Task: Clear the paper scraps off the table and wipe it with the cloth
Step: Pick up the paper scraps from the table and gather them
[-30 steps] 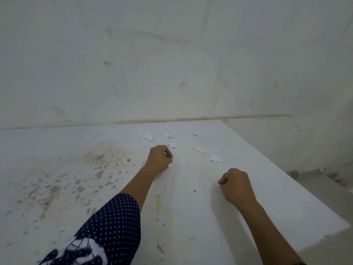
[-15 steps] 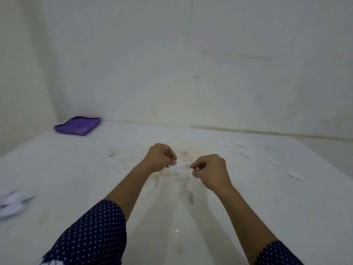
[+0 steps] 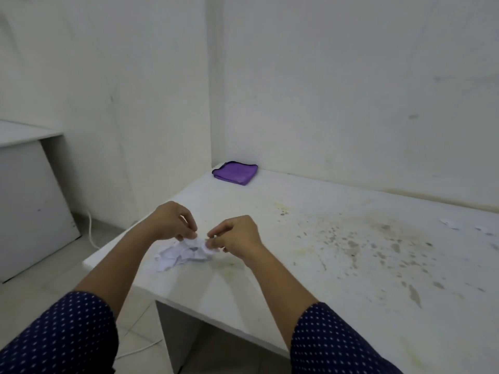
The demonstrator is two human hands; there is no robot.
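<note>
Together, left hand (image 3: 169,223) and right hand (image 3: 239,236) pinch paper scraps (image 3: 176,255).

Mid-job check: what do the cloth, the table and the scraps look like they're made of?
Cloth: soft fuzzy fabric, probably microfibre; folded, dark stitched edge. Table: smooth matte white board, maybe laminate; stains sit on top. Scraps: thin white paper, crumpled, torn edges.

White walls (image 3: 351,76) — pale tiled floor (image 3: 35,290), grey cabinet (image 3: 29,206) left.
</note>
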